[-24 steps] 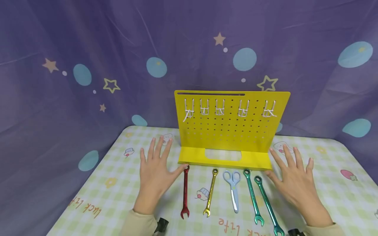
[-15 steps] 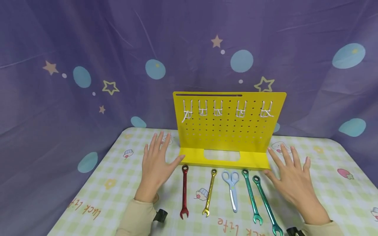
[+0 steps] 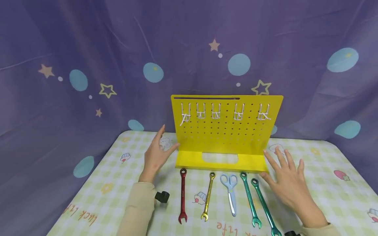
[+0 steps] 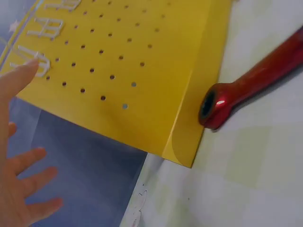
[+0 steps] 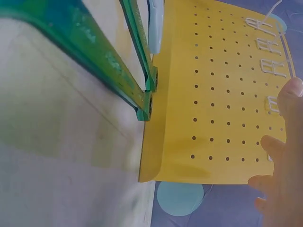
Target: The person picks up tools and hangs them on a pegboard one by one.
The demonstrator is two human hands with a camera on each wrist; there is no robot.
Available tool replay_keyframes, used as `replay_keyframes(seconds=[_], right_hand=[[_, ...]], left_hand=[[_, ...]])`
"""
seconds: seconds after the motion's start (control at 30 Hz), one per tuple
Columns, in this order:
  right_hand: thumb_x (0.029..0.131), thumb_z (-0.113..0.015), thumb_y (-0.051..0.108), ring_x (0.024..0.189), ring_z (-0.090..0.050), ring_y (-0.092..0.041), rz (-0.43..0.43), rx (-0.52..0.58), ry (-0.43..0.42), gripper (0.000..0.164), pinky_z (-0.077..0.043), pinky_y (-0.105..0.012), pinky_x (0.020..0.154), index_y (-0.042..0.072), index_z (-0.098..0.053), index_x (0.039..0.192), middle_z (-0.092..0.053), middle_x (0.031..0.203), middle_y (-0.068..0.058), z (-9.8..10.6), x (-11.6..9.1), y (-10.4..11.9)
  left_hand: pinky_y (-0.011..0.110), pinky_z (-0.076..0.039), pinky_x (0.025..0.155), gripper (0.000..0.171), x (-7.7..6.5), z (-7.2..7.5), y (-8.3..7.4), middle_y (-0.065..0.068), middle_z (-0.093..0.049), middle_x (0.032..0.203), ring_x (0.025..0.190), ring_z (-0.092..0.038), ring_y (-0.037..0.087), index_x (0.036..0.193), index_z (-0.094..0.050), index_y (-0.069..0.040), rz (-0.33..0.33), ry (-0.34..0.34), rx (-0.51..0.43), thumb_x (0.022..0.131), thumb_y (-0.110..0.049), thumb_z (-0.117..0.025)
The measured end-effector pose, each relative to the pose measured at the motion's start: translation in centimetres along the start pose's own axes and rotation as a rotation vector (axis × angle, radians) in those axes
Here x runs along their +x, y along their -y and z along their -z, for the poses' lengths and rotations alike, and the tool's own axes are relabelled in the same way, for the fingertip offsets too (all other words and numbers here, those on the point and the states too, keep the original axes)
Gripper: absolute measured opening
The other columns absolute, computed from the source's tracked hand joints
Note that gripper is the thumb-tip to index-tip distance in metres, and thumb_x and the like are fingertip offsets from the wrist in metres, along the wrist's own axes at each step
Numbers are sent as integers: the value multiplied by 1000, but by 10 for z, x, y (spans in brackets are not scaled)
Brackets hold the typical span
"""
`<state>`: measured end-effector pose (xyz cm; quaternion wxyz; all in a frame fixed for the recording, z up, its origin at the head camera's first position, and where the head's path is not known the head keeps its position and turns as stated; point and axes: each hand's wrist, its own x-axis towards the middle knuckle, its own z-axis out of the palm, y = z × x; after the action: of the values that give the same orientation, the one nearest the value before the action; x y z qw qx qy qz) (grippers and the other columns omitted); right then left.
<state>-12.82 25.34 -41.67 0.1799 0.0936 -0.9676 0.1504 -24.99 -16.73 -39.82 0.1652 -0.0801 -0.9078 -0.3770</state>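
Note:
A yellow pegboard (image 3: 221,134) with several white wire hooks (image 3: 216,111) stands upright on the table. In front of it lie a red wrench (image 3: 183,196), a gold wrench (image 3: 208,196), light-blue scissors (image 3: 231,193) and two green wrenches (image 3: 250,200). My left hand (image 3: 155,157) hovers just left of the board's base, thumb and fingers spread apart, holding nothing. To the right of the board's base is my right hand (image 3: 289,183), fingers spread and nothing in it; whether it touches the tablecloth I cannot tell.
The table wears a green-and-white checked cloth (image 3: 103,203) with printed drawings. Behind it hangs a purple curtain (image 3: 183,39) with stars and blue ovals. A black strap piece (image 3: 162,196) sits at my left wrist.
My left hand has risen and moved forward, turning so its thumb side faces the board. The right hand stays about where it was. The head view has tilted slightly up.

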Motion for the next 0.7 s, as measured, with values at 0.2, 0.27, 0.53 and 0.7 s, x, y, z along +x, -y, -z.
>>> replay_keyframes(seconds=[0.2,0.27,0.53,0.7], right_hand=[[98,-59,42,149,2,-42,-15,-2,21,72,18,-69,105,25,-24,158,-10,163,-18,-5,0,1],[97,-61,41,148,2,-42,-17,-1,28,72,18,-69,105,25,-25,158,-11,163,-19,-7,0,1],[98,-59,43,148,-2,-43,-12,1,35,71,17,-68,107,25,-26,158,-13,163,-19,-11,2,3],[98,-60,42,147,-4,-44,-18,12,47,71,17,-68,107,25,-27,157,-15,162,-20,-10,1,4]], left_hand=[[59,-33,107,89,18,-9,11,-1,-42,152,135,-44,26,155,-29,-34,39,54,-230,83,-57,-74],[56,-34,108,86,20,-12,13,3,-45,149,133,-46,28,155,-31,-31,45,59,-313,84,-48,-77],[48,-45,100,74,36,-31,10,7,-53,138,122,-53,30,149,-42,-27,102,77,-519,86,-38,-78],[46,-49,95,68,37,-41,13,8,-56,131,117,-56,29,145,-47,-24,151,86,-518,86,-43,-76]])
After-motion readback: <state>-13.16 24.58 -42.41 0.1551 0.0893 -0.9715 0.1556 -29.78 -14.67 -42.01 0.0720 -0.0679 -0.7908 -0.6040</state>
